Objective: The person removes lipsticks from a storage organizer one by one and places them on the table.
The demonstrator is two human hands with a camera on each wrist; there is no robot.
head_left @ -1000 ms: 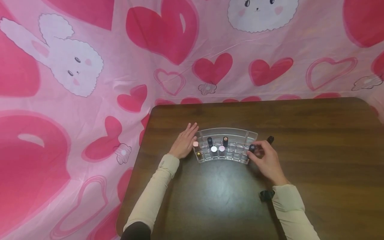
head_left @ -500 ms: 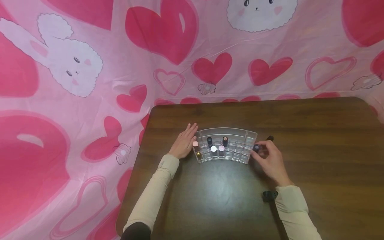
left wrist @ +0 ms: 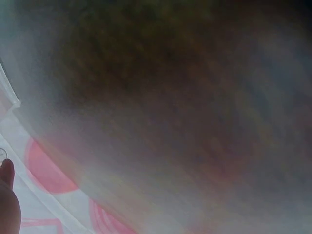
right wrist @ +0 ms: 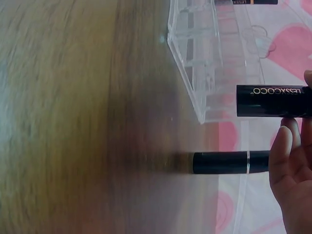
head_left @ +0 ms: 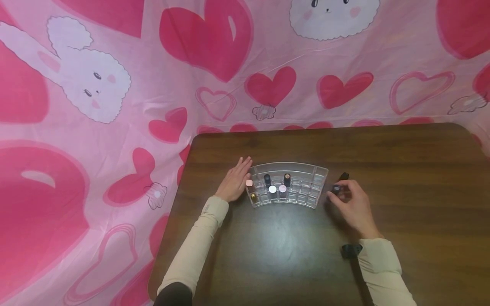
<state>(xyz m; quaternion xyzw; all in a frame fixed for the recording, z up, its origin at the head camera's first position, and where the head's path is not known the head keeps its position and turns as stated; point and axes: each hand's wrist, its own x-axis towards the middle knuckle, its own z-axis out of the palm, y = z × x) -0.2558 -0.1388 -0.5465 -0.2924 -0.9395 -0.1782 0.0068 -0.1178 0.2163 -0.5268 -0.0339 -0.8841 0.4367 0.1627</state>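
In the head view, my right hand (head_left: 356, 206) pinches a black lipstick tube (right wrist: 273, 101) with small lettering, apart from the right end of the clear, fan-shaped lipstick organizer (head_left: 285, 166). A second black tube (right wrist: 222, 162), ringed in silver, stands on the table just beyond that hand. My left hand (head_left: 234, 180) rests against the organizer's left end, fingers extended. Several lipsticks stand in its slots: a black one (head_left: 267, 181), a black one with a peach top (head_left: 287, 180), two pale-topped ones (head_left: 272, 191), a pink-topped one (head_left: 249, 183) and a gold-topped one (head_left: 254, 197).
The brown wooden table (head_left: 268, 255) has rounded corners. Behind it and on the left hangs a pink cloth (head_left: 306, 55) with hearts and bunnies. A black wrist device (head_left: 350, 251) sits at my right cuff. The left wrist view is mostly blurred.
My right hand has moved right, carrying the black lipstick tube from the organizer's right end to open table near the other black tube. The left hand stays in place.
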